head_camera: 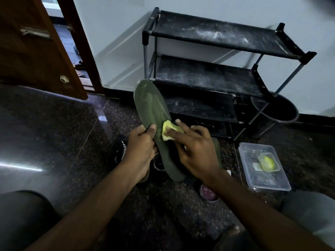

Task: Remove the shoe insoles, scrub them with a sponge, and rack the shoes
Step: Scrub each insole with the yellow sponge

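Dark, speckled, polished stone floor (54,133); pale wall (117,33) at twelve o'clock, brown wooden door (27,51) at ten. Against the wall, a dusty black three-shelf shoe rack (208,75). At centre, left grip (141,147) curled round the insole (150,105), thumb on top. Right grip (197,153) pinching a squashed yellow sponge (169,130) against its face. Long, flat, dark green insole, streaked pale toward the far end. Clear rectangular plastic tub (270,185) at four o'clock.

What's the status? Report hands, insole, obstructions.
Left hand grips insole. Right hand pinches sponge against it. Shoes on floor; rack front unobstructed.
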